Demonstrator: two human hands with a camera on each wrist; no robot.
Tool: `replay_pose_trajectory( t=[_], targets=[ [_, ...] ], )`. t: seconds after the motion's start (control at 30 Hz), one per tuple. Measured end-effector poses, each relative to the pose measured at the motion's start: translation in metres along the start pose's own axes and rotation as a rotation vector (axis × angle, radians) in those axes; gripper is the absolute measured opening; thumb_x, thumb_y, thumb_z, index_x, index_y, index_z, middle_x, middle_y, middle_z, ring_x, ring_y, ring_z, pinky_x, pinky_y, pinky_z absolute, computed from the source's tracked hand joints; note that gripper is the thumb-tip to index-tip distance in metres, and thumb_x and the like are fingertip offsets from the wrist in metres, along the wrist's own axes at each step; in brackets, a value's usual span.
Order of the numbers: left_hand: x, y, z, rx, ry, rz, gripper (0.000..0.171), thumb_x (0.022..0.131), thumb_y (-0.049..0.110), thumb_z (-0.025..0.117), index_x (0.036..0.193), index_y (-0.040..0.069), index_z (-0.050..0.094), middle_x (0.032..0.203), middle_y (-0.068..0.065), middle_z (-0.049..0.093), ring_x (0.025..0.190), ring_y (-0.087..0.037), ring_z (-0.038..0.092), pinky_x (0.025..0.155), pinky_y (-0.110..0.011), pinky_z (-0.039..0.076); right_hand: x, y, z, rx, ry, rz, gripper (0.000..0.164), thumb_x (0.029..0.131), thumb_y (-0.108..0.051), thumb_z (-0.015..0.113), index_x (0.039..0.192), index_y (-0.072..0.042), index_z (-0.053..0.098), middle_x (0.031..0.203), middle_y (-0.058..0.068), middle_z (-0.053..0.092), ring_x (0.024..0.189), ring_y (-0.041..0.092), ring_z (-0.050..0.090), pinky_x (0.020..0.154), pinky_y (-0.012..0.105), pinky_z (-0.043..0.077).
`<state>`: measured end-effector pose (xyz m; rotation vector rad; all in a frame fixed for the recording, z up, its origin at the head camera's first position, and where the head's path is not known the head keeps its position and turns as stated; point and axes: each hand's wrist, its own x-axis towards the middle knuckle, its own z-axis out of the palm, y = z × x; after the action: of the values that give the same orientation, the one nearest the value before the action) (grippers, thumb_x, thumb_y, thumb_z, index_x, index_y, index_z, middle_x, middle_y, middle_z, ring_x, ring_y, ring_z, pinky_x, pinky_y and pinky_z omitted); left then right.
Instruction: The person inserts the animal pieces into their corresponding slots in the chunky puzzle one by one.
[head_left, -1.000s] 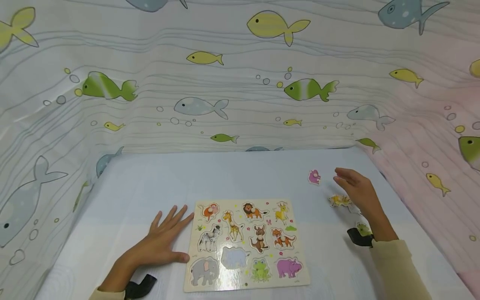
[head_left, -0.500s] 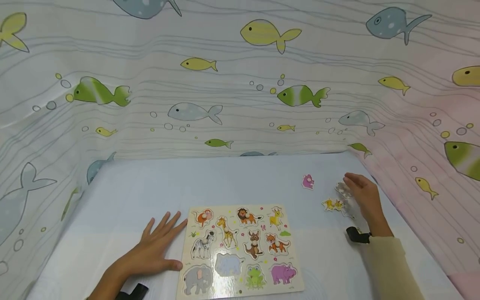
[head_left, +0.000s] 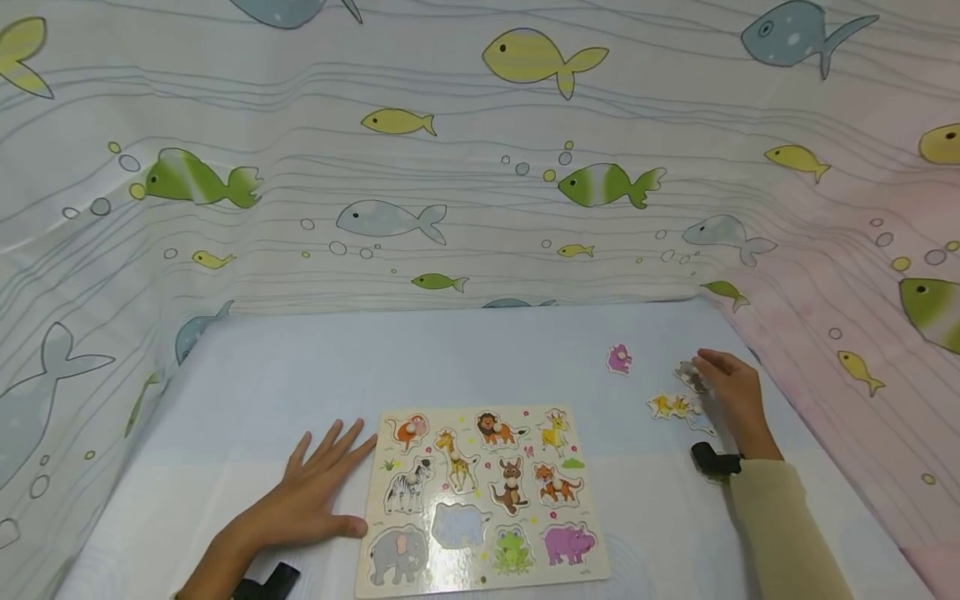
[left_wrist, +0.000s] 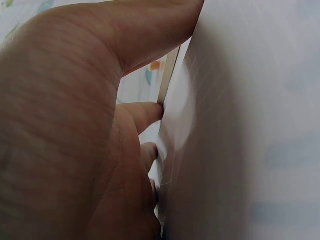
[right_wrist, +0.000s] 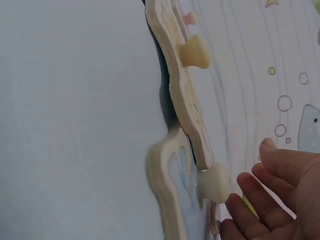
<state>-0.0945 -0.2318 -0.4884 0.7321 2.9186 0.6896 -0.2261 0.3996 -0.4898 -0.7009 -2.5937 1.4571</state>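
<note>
My left hand (head_left: 311,496) lies flat with fingers spread beside a wooden animal puzzle board (head_left: 463,417); its thumb and index fingertips meet the left edge. In the left wrist view, fingertips (left_wrist: 155,111) reach the board's edge (left_wrist: 169,75). At the right, my right hand (head_left: 738,396) hovers with loosely bent fingers by a grey puzzle piece (head_left: 688,377). Whether the fingertips touch it, I cannot tell. The right wrist view has thumb and fingers apart near the knob (right_wrist: 214,184) of a blue piece (right_wrist: 155,170); a yellow animal piece (right_wrist: 192,107) overlaps it.
A purple piece (head_left: 619,358) lies left of the grey one. The yellow piece (head_left: 670,407) and blue piece (head_left: 701,423) lie below it. Black camera mounts (head_left: 712,460) sit at both wrists. A fish-printed curtain (head_left: 465,167) stands behind the white table (head_left: 450,358).
My right hand has shifted right and slightly nearer, bringing the grey piece into view by its fingertips. The left hand has stayed by the board. The head view has shifted a little.
</note>
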Motion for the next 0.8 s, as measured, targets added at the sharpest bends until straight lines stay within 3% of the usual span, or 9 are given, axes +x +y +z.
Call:
replay_pose_trajectory(
  t=[0.17, 0.43, 0.8],
  targets=[
    [0.001, 0.000, 0.000, 0.006, -0.007, 0.001, 0.109, 0.068, 0.067, 0.077, 0.156, 0.018, 0.036, 0.164, -0.020, 0.026, 0.149, -0.053, 0.017, 0.115, -0.070, 0.003, 0.004, 0.006, 0.004, -0.012, 0.004, 0.020, 0.062, 0.100, -0.051, 0.053, 0.147, -0.012, 0.050, 0.152, 0.014, 0.048, 0.138, 0.032, 0.045, 0.113, 0.051, 0.039],
    [0.002, 0.000, -0.001, 0.018, -0.003, 0.000, 0.110, 0.067, 0.067, 0.077, 0.156, 0.018, 0.036, 0.164, -0.020, 0.026, 0.149, -0.053, 0.017, 0.115, -0.070, 0.003, 0.006, 0.012, 0.004, -0.055, -0.019, -0.029, 0.060, 0.098, -0.043, 0.061, 0.149, -0.013, 0.048, 0.153, 0.012, 0.049, 0.139, 0.029, 0.048, 0.112, 0.044, 0.043],
    [0.001, -0.001, 0.001, 0.007, -0.014, -0.015, 0.110, 0.067, 0.070, 0.075, 0.156, 0.018, 0.036, 0.164, -0.019, 0.025, 0.150, -0.051, 0.015, 0.116, -0.070, 0.002, 0.007, 0.016, 0.004, -0.181, -0.023, -0.120, 0.051, 0.102, -0.032, 0.058, 0.146, -0.008, 0.051, 0.154, 0.017, 0.045, 0.145, 0.042, 0.037, 0.116, 0.058, 0.032]
  ],
)
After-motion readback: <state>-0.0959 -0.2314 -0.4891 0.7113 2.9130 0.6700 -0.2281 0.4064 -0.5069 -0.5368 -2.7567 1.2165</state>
